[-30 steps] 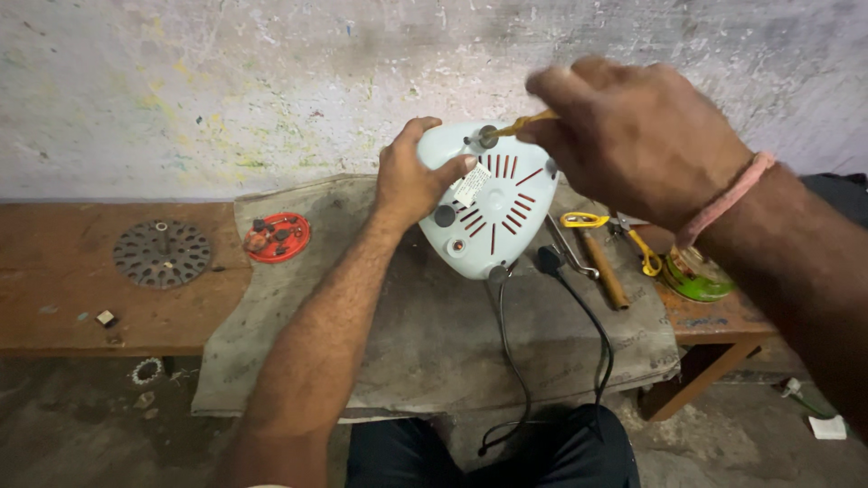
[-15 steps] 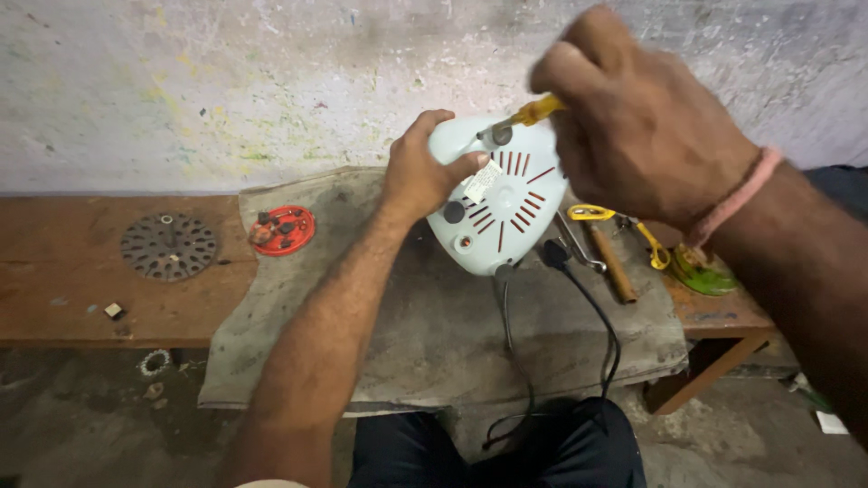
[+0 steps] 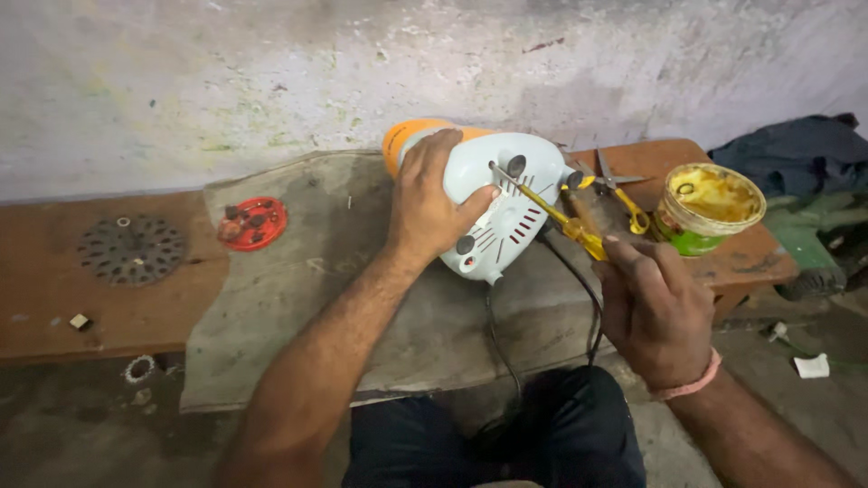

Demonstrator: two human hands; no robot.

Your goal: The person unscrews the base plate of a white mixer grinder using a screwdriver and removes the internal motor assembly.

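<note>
A white and orange electric appliance (image 3: 506, 203) with red vent slots lies tilted on a grey cloth (image 3: 316, 271) spread over a wooden bench. My left hand (image 3: 429, 203) grips its upper left side. My right hand (image 3: 655, 307) holds a yellow-handled screwdriver (image 3: 551, 212), whose tip rests on the white housing near a dark round hole. A black cord (image 3: 561, 271) runs from the appliance down toward my lap.
A red lid (image 3: 253, 223) with small parts lies on the cloth's left. A round metal perforated disc (image 3: 131, 250) sits on the bench (image 3: 54, 307). Yellow-handled scissors (image 3: 624, 194) and a green tin of yellowish paste (image 3: 710, 208) stand at right. Dark clothing (image 3: 796, 149) lies far right.
My right hand has dropped from above the appliance to its lower right, drawing the screwdriver out at a slant. The view has shifted so the appliance sits lower.
</note>
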